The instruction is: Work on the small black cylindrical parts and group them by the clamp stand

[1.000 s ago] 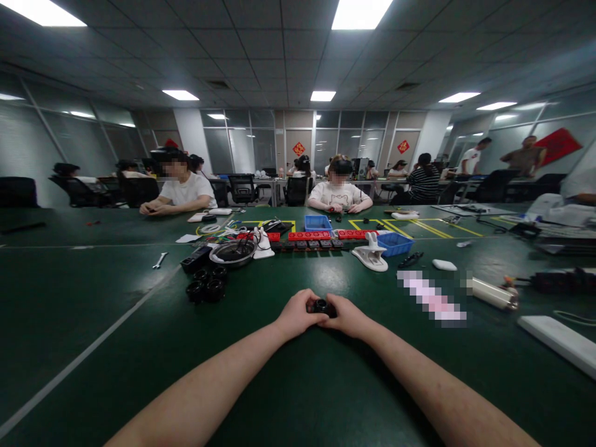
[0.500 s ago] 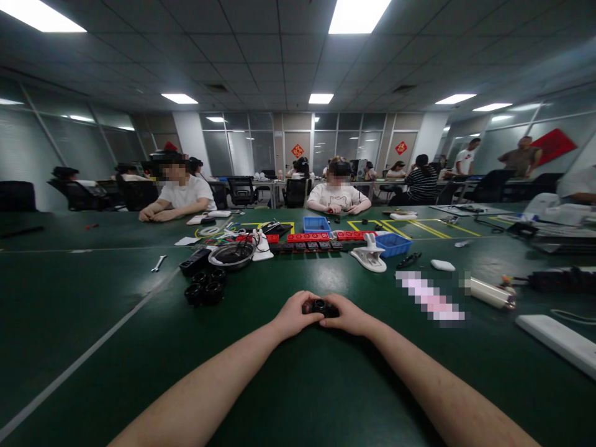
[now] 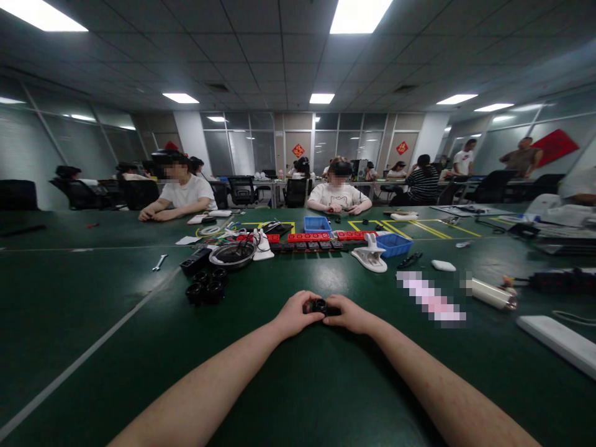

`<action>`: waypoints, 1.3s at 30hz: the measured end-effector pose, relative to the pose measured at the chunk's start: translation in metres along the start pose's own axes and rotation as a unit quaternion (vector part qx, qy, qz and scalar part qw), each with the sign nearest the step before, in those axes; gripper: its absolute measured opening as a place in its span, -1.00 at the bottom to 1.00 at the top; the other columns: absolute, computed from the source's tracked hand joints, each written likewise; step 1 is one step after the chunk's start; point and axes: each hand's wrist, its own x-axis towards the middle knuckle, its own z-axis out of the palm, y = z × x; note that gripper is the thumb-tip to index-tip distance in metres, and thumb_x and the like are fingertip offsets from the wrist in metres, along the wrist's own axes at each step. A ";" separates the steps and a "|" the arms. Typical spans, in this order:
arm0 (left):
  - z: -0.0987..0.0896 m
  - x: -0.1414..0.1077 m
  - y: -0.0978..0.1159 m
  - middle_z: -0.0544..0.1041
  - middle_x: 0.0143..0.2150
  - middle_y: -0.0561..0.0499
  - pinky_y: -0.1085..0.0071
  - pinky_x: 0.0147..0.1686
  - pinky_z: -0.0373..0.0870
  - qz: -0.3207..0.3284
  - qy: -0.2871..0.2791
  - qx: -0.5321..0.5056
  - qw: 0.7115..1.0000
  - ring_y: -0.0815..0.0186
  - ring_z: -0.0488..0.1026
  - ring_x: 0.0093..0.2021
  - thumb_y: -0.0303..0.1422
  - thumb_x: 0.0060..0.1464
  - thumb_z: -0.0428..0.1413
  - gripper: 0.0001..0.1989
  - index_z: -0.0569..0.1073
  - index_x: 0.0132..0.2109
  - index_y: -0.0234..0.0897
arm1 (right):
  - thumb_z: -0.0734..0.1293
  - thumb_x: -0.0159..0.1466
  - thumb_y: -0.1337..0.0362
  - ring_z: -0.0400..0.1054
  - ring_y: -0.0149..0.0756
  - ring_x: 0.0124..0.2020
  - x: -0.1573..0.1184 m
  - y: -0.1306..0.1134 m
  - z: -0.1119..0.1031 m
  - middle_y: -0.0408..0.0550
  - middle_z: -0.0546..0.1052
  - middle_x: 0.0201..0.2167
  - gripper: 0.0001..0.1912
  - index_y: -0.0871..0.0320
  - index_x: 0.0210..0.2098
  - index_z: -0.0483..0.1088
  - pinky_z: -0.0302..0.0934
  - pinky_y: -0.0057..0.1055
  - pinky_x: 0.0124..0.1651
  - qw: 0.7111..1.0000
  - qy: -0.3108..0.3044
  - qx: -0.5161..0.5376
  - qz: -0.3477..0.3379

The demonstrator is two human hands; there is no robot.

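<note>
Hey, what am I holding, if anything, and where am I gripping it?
A black part with a round opening, held by its opposite sides between the left hand and the right hand.

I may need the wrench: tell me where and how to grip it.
Probably best to pinch the wrench mid-shaft from above, across its long sides: it is slim and lies flat on the table. The left hand, being nearer, looks better placed, though it holds the black part.
</note>
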 end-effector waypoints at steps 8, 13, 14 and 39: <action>0.007 -0.001 0.006 0.29 -0.37 0.07 0.51 -0.45 0.18 -0.050 0.047 0.028 0.997 0.40 0.24 -0.42 -0.33 -0.26 0.16 -0.71 0.33 -0.30 -0.28 | 0.33 -0.07 0.14 0.17 -0.43 -0.53 0.001 -0.004 0.014 -0.18 0.32 -0.57 -0.74 0.20 -0.52 0.27 -0.05 -0.55 -0.52 0.990 0.065 -0.069 0.104; 0.014 0.000 0.007 0.29 -0.36 0.08 0.50 -0.42 0.19 -0.077 0.096 0.044 0.991 0.39 0.26 -0.39 -0.34 -0.25 0.16 -0.74 0.31 -0.33 -0.28 | 0.27 -0.01 0.12 0.23 -0.35 -0.49 0.004 -0.016 0.026 -0.10 0.39 -0.52 -0.76 0.18 -0.49 0.26 -0.07 -0.50 -0.51 0.960 0.117 -0.200 0.158; 0.015 0.000 0.006 0.30 -0.37 0.07 0.49 -0.42 0.19 -0.079 0.100 0.044 0.991 0.39 0.26 -0.39 -0.34 -0.25 0.16 -0.74 0.31 -0.33 -0.28 | 0.25 0.00 0.11 0.24 -0.33 -0.48 0.005 -0.019 0.027 -0.08 0.40 -0.51 -0.76 0.17 -0.49 0.26 -0.07 -0.48 -0.50 0.955 0.118 -0.219 0.163; -0.003 -0.002 0.011 0.40 -0.24 -0.01 0.39 -0.19 0.24 0.018 0.026 0.004 0.999 0.30 0.31 -0.21 -0.35 -0.13 0.09 -0.72 0.38 -0.17 -0.23 | 0.29 0.01 0.28 0.23 -0.34 -0.37 0.001 0.001 0.008 -0.12 0.36 -0.41 -0.76 0.20 -0.30 0.35 0.10 -0.44 -0.32 0.998 0.035 0.045 0.034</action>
